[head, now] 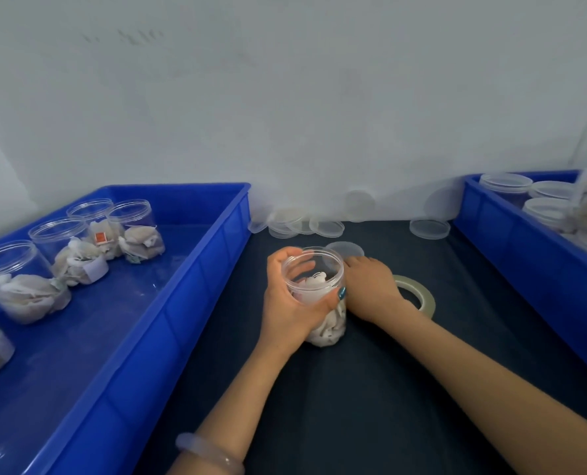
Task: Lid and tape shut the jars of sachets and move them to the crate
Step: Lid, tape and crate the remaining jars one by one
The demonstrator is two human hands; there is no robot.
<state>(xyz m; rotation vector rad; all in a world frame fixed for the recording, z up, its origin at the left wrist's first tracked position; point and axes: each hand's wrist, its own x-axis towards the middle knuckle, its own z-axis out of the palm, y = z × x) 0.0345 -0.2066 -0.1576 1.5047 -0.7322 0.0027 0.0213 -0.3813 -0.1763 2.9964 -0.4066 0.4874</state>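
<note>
On dark mat (353,389), left grip (292,303) holds open jar (319,289), right grip (371,286) beside lid (345,250).

Bare forearms, pale translucent bangle (210,454) on left wrist, teal-polished thumbnail (342,293).

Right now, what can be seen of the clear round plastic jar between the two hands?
The clear round plastic jar stands upright on the dark cloth-covered table, its wide mouth open, without a lid. White sachets fill its lower part. The left hand grips it, fingers round the far wall, thumb on the near side. The right hand lies close beside it.
</note>
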